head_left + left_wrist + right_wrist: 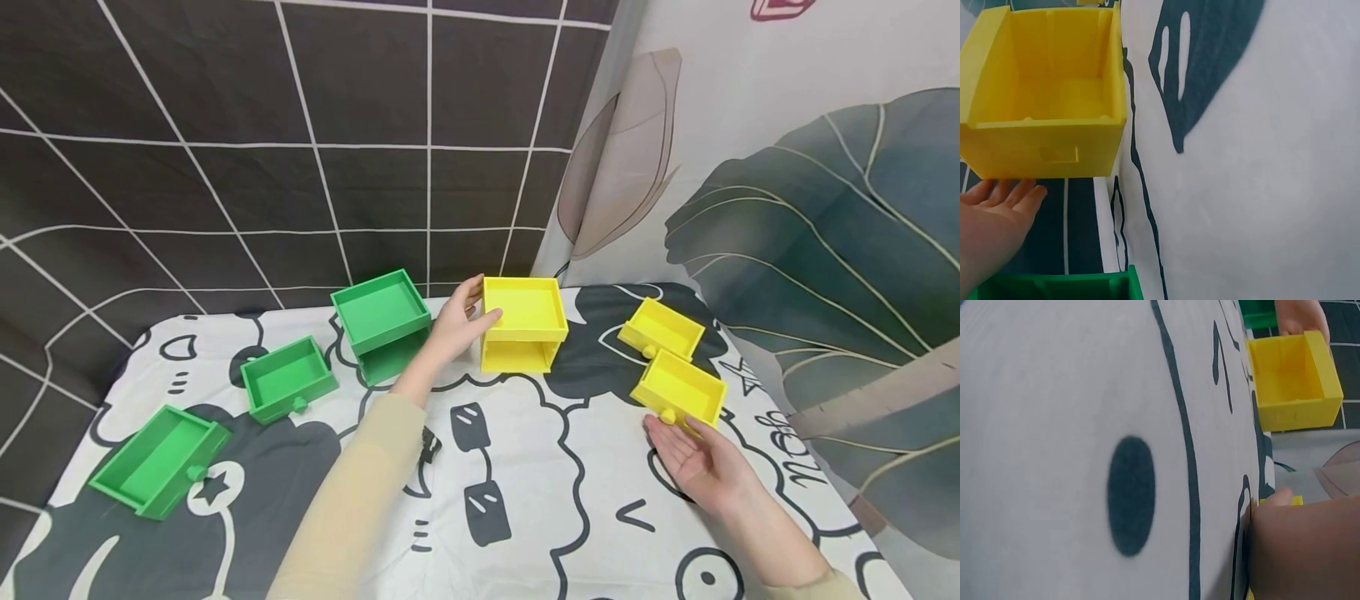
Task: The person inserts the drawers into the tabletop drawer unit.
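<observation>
A small yellow drawer cabinet (pixel 517 356) with a shallow tray top and an open front stands at the back of the cloth. My left hand (pixel 457 323) lies against its left side, fingers extended and thumb by the front corner. Seen from the left wrist, the fingertips meet the cabinet's side wall (pixel 1041 150). Two yellow drawers with round knobs are to the right, a rear drawer (pixel 663 329) and a front drawer (pixel 681 387). Palm up, my right hand (pixel 705 467) is at the front drawer's near edge with loosely extended fingers; whether it touches is unclear.
A matching green cabinet (pixel 382 312) stands left of the yellow one, behind my left forearm. Two green drawers, a nearer drawer (pixel 160 462) and a farther drawer (pixel 288 379), lie at the left. A dark gridded curtain (pixel 360 192) hangs behind the patterned cloth (pixel 525 483).
</observation>
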### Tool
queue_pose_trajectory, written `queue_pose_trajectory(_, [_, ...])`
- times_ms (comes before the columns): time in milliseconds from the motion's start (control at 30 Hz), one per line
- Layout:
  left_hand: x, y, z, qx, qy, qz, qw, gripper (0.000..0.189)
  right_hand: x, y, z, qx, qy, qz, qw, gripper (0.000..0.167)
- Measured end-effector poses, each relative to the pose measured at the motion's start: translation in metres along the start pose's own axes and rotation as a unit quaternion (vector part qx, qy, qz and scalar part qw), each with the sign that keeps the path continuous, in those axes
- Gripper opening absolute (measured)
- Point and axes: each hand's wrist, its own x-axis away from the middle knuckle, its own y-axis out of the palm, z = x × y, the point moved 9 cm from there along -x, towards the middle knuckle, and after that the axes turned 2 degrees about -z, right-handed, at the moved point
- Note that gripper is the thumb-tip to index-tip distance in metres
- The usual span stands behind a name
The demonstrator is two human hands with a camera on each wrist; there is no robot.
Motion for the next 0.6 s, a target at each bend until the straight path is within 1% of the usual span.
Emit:
queue_pose_trajectory(133, [0.0011, -0.0021, -0.0020, 0.002, -0.001, -0.001, 1.0000, 0.076, -0.0016, -0.0025, 0.0008, -0.013, -0.009, 0.025, 0.9996, 0.024])
queue_pose_trajectory(433, [0.0025, -0.0056, -0.0025, -0.016, 0.010, 0.014, 0.9997, 0.077, -0.0039, -0.0066, 0.0025, -0.027, -0.022, 0.077, 0.9964, 0.022])
queue_pose_trajectory(600, [0.0038, -0.0041, -0.0017, -0.017, 0.016, 0.006, 0.9997, 0.076, -0.0039, -0.0085, 0.0012, -0.042, -0.037, 0.092, 0.9942, 0.020])
